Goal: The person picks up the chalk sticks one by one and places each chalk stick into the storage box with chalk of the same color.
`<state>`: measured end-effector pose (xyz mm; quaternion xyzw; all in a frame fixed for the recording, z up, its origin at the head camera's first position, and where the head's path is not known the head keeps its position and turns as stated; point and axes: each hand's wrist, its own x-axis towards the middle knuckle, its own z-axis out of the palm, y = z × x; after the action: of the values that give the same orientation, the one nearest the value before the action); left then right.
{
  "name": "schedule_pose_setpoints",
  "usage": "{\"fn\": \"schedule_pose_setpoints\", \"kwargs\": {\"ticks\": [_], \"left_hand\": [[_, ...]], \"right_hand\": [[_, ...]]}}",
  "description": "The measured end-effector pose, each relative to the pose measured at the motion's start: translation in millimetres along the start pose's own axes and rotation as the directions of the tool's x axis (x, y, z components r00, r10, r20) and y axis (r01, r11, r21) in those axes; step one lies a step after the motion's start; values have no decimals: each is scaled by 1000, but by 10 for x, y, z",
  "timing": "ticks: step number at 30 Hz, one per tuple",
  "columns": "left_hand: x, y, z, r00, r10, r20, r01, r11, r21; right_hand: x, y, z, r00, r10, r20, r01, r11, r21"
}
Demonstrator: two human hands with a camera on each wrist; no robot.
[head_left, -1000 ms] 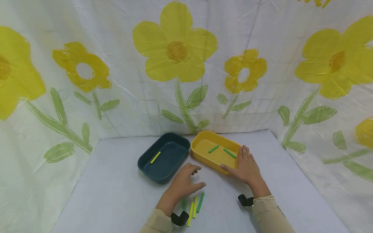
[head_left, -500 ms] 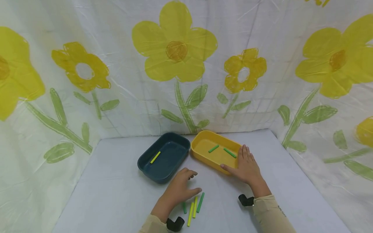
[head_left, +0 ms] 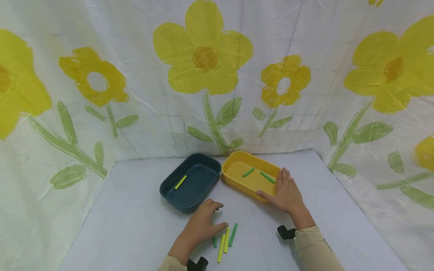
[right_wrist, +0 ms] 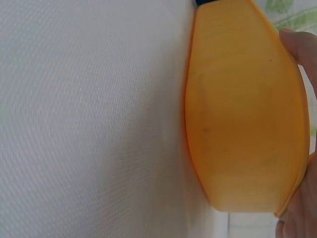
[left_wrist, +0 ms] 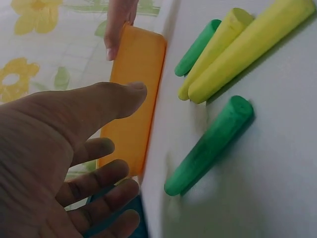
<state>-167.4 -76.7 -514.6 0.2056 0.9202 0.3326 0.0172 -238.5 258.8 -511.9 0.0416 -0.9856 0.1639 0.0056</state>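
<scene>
Sticks lie near the loosely spread, hovering left hand.

Room between loose sticks, yellow tray; right grip blocks right end.

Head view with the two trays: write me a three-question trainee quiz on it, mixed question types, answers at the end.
1. How many sticks lie directly on the table?
2. True or false: the stick inside the dark blue tray is green.
3. Which hand touches the yellow tray? A) left only; B) right only; C) both.

Key
1. Four: two green, two yellow.
2. False; the stick in the dark blue tray is yellow.
3. B; the right hand rests at its right end.
</scene>
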Motion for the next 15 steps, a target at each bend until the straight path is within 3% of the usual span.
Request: {"fn": "schedule_pose_setpoints", "kwargs": {"ticks": [10,15], "left_hand": [[-79,0,-12,1000,-26,2,25,998,61],[-108,-30,-23,999,-45,6,45,998,44]], "right_hand": [[14,24,12,1000,0,-11,0,1000,9],[13,33,26,1000,1,-3,-1,1000,12]]}}
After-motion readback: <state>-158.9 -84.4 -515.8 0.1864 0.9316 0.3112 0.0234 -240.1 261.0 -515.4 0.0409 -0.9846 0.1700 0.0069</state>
